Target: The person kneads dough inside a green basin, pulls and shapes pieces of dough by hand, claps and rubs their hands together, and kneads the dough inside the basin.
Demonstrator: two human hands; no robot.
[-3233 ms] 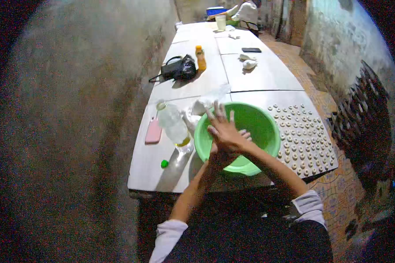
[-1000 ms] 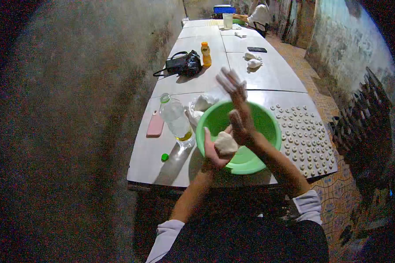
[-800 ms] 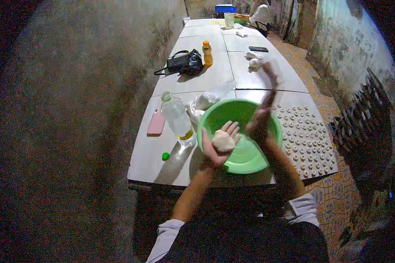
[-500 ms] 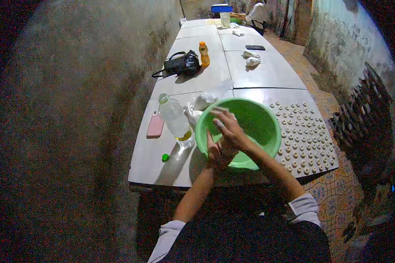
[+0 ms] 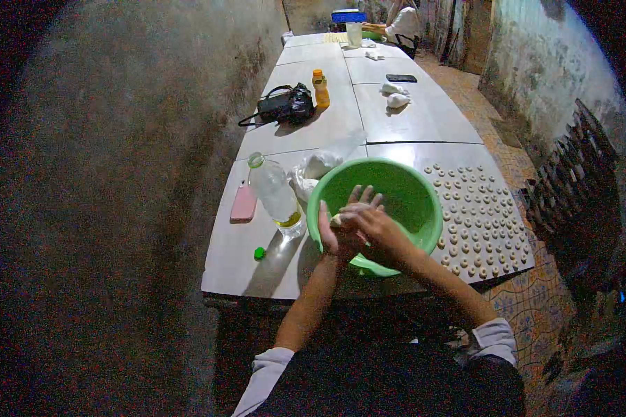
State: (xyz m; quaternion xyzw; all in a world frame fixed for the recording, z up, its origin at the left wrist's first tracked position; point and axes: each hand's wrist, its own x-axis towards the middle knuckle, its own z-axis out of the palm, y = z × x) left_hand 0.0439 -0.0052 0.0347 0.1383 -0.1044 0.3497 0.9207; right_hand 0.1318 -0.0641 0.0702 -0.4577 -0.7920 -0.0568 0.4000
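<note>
Over a green basin (image 5: 431, 208), my left hand (image 5: 335, 240) lies palm up with its fingers stretched out. A small pale piece of dough (image 5: 336, 220) rests on its palm near the thumb. Across that palm lies my right hand (image 5: 377, 228), its fingertips curled against the dough and partly covering it. To the right of the basin, many small ring-shaped dough pieces (image 5: 478, 222) stand in rows on the tabletop.
Left of the basin are an open clear bottle (image 5: 275, 191), a green cap (image 5: 259, 254), a pink phone (image 5: 243, 203) and a plastic bag (image 5: 316, 167). Farther back stand a black bag (image 5: 285, 105), an orange bottle (image 5: 320, 90), white bundles (image 5: 397, 99) and a dark phone (image 5: 401, 78). A person (image 5: 402, 22) sits at the far end.
My hands were pressed together and blurred, with the right palm tilted upward. Now the right hand has turned down over the spread left palm, and the dough shows between them.
</note>
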